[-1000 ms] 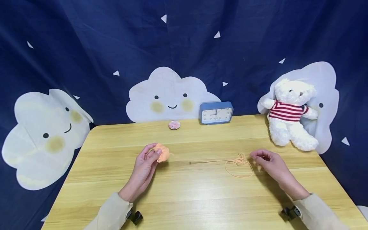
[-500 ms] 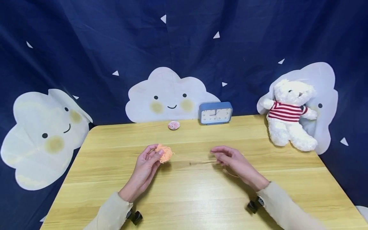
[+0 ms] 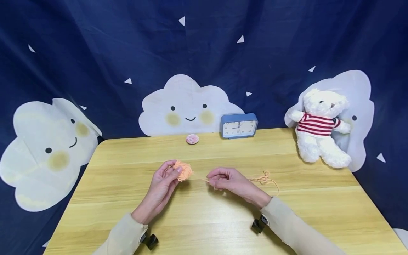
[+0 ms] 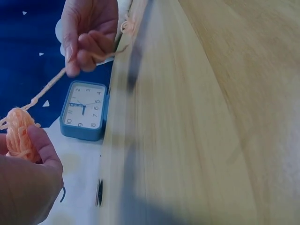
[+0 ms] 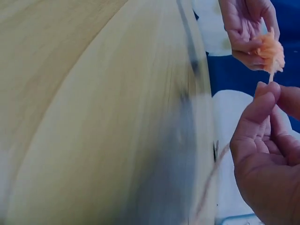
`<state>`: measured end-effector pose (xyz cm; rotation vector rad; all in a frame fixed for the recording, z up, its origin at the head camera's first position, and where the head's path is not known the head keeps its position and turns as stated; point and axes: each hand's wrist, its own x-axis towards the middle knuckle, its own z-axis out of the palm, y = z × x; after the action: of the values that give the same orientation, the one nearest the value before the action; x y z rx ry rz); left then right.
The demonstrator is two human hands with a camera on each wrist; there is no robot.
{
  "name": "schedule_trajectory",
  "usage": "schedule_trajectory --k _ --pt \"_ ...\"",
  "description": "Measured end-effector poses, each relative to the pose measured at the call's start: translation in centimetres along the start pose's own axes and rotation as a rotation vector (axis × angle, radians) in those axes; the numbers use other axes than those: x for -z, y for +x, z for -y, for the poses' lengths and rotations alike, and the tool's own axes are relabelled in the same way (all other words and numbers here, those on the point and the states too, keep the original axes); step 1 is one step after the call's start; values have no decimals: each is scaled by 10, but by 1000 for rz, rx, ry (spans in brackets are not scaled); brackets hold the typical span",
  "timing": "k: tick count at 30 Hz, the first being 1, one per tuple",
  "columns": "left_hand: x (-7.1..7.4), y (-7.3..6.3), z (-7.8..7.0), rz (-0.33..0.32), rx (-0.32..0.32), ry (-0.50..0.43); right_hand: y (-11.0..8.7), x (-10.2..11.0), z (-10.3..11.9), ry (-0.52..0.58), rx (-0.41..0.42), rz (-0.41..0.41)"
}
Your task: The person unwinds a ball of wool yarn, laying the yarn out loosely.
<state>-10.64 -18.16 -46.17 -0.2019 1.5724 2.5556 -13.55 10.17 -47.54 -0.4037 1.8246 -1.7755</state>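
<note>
My left hand (image 3: 162, 183) holds a small peach ball of yarn (image 3: 183, 171) between thumb and fingers, raised over the table. A strand (image 4: 47, 89) runs from the ball to my right hand (image 3: 231, 182), whose thumb and index finger pinch it a short way from the ball. In the right wrist view the pinching fingertips (image 5: 265, 92) sit just below the ball. Past the right hand, the rest of the strand trails to a loose tangle of yarn (image 3: 265, 178) lying on the table.
A blue alarm clock (image 3: 239, 125) stands at the table's back edge, with a round pink badge-like disc (image 3: 192, 139) to its left. At the back right sits a white teddy bear (image 3: 320, 127) in a striped shirt. A dark blue curtain (image 3: 197, 42) hangs behind the wooden table (image 3: 204, 223).
My right hand has moved left from beside the loose tangle to near the ball, and now pinches the strand there. The left hand has stayed nearly in place, turning the ball slightly.
</note>
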Motion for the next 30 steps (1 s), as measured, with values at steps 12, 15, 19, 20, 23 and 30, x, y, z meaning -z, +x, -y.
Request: schedule_trajectory --k 12,15,19,20,23,30 --pt "9 -3 -6 41 -17 20 -46 28 12 -187 37 -80" --pt "11 -5 -6 103 -14 46 -54 37 16 -208 48 -115" --pt "13 -6 -4 184 -5 103 -63 45 21 -227 66 -236" --pt "14 -6 -4 191 0 116 -65 47 21 -224 70 -265" --pt "15 -7 -3 187 20 133 -72 55 22 -206 84 -348" --pt "19 -7 -2 93 27 73 -87 74 18 -127 54 -468"
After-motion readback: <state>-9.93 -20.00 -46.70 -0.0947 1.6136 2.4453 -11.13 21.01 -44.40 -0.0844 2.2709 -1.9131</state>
